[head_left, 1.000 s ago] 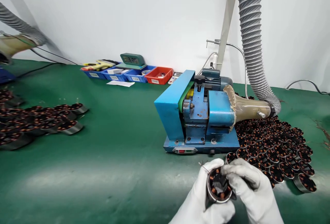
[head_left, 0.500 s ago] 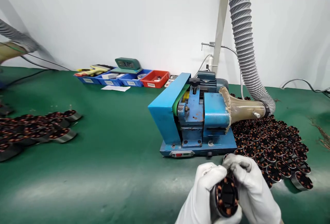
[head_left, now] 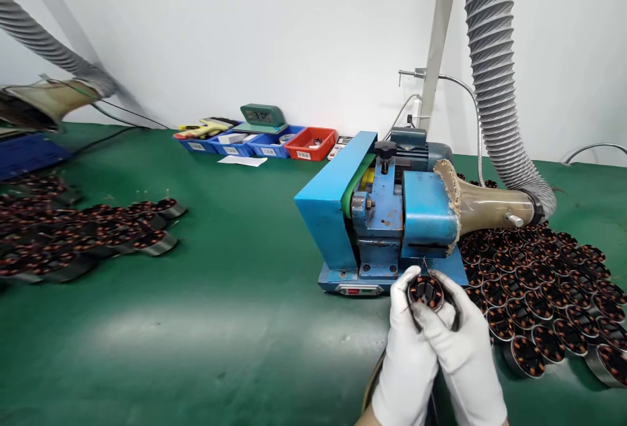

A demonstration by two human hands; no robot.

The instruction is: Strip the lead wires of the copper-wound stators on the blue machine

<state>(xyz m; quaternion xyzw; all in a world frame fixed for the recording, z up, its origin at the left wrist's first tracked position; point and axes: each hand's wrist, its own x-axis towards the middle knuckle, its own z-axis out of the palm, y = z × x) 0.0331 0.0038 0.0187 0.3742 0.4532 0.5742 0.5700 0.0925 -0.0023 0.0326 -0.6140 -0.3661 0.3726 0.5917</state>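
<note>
The left hand (head_left: 405, 354) and right hand (head_left: 463, 357) are sharing a snug grip on a wound stator (head_left: 425, 293), holding it at six o'clock of the blue machine (head_left: 392, 217). Supporting the rim, not the copper windings, seems wisest.

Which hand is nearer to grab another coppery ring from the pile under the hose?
Right, likely: the right hand lies beside the pile on that side; the left hand is farther. Both hold one ring.

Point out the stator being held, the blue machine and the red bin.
stator (head_left: 425, 293), head view, on its copper-wound face.
blue machine (head_left: 428, 213), head view, on its right housing panel.
red bin (head_left: 313, 153), head view, on its front wall.
</note>
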